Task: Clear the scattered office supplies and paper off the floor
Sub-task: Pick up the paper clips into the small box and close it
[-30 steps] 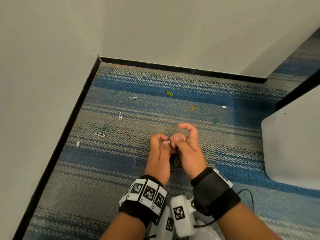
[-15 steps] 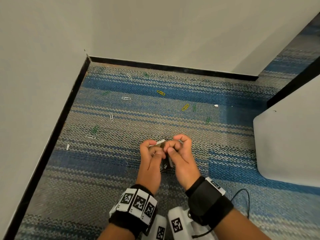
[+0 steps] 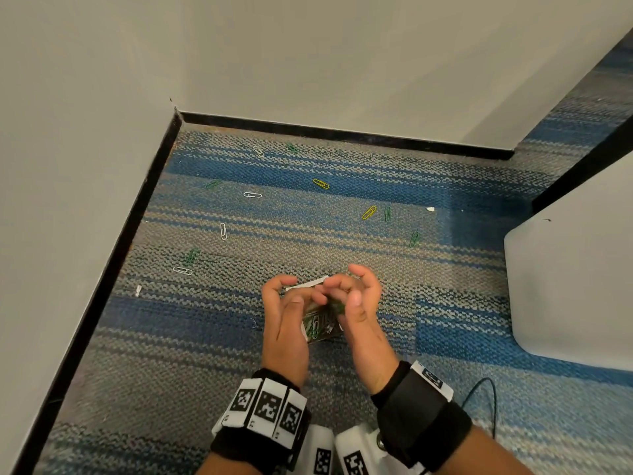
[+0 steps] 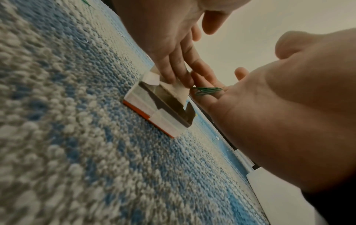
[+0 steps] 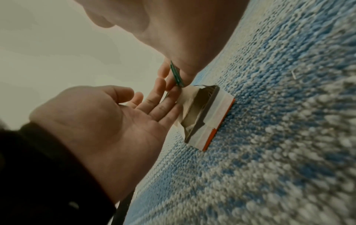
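Observation:
A small open cardboard box (image 3: 318, 329) with an orange bottom edge sits on the carpet and has paper clips inside. My left hand (image 3: 286, 313) hovers at its left; a few green paper clips (image 4: 208, 90) lie on its outstretched fingers, thumb lifted away. My right hand (image 3: 359, 303) is at the box's right, its straight fingers (image 5: 163, 103) touching the box's white flap (image 5: 187, 97). Loose clips lie farther off: white (image 3: 252, 195), yellow (image 3: 369, 212) and green (image 3: 414, 239). Small paper scraps (image 3: 430, 209) (image 3: 138, 290) lie on the floor.
Grey walls with black skirting (image 3: 102, 286) close the corner on the left and far side. A pale rounded object (image 3: 575, 286) stands on the carpet at the right. A thin black cable (image 3: 486, 399) loops near my right wrist.
Both hands have come down and nearer me, over the box. Their tight pinching has loosened: the fingers have straightened and the box flap now shows between them.

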`<state>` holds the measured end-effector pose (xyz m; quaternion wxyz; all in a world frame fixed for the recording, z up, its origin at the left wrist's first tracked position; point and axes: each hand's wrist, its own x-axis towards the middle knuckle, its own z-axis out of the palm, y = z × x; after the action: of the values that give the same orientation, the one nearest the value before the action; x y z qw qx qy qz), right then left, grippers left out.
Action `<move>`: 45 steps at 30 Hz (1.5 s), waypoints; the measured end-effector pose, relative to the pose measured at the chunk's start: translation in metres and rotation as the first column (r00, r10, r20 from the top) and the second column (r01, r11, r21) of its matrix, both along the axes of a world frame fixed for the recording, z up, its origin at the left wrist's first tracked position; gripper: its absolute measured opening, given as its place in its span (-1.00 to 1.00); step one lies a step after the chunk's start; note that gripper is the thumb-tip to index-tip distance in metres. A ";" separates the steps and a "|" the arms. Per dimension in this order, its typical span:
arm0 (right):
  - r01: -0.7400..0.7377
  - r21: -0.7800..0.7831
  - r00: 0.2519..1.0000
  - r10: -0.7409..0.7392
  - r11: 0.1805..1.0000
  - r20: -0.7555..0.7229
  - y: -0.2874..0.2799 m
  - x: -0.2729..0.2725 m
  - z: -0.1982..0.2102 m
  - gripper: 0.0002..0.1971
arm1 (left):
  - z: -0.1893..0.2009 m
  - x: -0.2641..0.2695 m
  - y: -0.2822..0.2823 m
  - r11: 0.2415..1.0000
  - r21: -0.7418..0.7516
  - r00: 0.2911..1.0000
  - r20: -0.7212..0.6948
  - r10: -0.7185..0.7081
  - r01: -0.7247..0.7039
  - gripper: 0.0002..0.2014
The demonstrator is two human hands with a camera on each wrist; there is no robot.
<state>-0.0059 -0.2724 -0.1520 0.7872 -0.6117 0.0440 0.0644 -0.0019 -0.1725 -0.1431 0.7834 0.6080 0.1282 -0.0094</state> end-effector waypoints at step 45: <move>-0.344 -0.921 0.933 -0.044 0.183 -0.357 -0.127 0.127 0.003 -0.75 | -0.011 0.090 0.171 0.072 0.916 0.911 -0.400 0.097 0.394 -0.94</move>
<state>0.1213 -0.3992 -0.1493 0.1937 -0.9525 0.1339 0.1931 0.0879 -0.0012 -0.1536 0.1216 0.9701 0.1767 -0.1135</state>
